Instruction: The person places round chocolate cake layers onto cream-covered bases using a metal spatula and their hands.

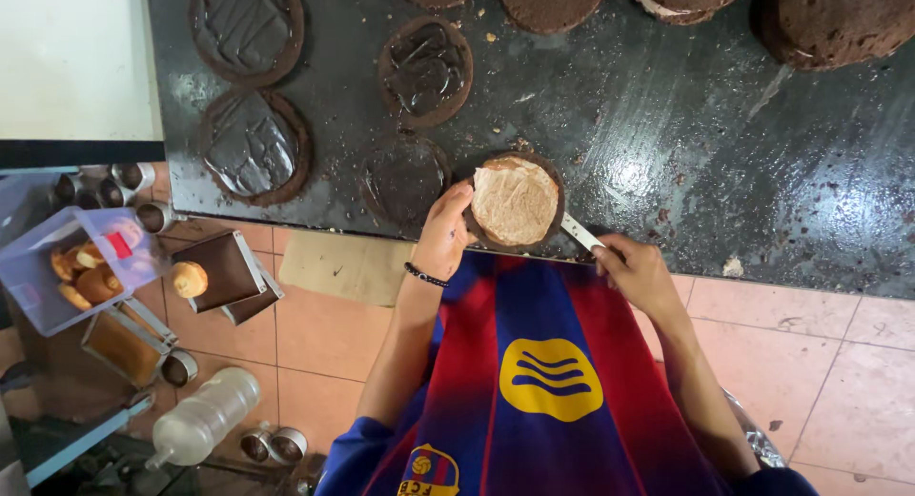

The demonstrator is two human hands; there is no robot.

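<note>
The left hand (pixel 446 231) steadies the creamed cake round (pixel 515 202) on the bench (pixel 724 134). The right hand (pixel 637 272) grips a spatula (pixel 579 233), its blade hidden under the cake.

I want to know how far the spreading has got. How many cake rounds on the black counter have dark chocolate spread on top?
4, maybe more beyond the frame: one top left, one below it, one upper centre, and a fainter one beside the left hand.

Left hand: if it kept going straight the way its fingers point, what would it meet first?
The left hand already touches the rim of the round cake layer spread with pale cream. Going on, it would likely push into that layer first, though its height is unclear.
</note>
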